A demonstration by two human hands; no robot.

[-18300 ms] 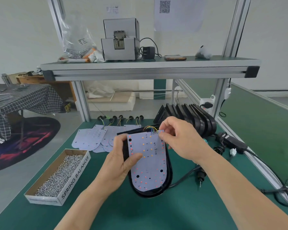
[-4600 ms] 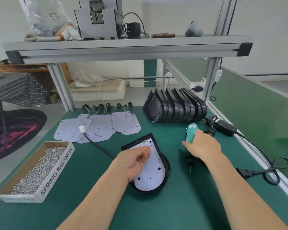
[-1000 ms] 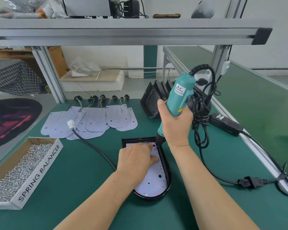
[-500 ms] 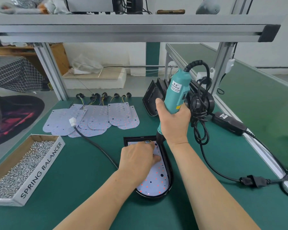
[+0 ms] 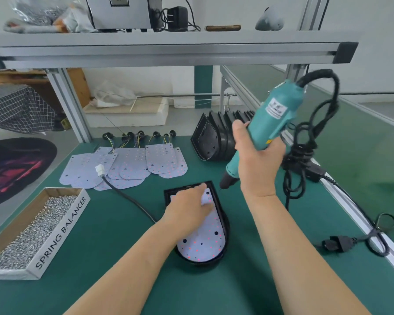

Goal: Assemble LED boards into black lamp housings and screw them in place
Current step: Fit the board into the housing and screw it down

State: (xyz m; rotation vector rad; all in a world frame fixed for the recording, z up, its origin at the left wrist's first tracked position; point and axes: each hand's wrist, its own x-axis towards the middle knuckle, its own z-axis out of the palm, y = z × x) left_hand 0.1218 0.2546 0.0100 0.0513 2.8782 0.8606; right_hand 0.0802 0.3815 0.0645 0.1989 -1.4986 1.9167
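A black lamp housing [image 5: 226,226] lies on the green mat with a white LED board [image 5: 205,244] seated inside it. My left hand [image 5: 187,210] rests on the upper half of the board, fingers stretched toward its top right corner. My right hand [image 5: 257,162] grips a teal electric screwdriver [image 5: 271,119], tilted, its bit tip hanging just right of the housing's top edge, off the board. The screwdriver's black cord [image 5: 305,142] dangles in loops beside my wrist.
Spare LED boards [image 5: 127,167] with wired connectors fan out at the back left. A row of black housings [image 5: 214,142] stands behind. A cardboard box of screws [image 5: 32,233] sits at left. A power adapter [image 5: 309,171] and plug [image 5: 337,243] lie at right. An aluminium shelf [image 5: 168,48] spans overhead.
My right hand has lifted the screwdriver and swung it to the right, tilting it; its tip has left the board's top. My left hand stays on the board.
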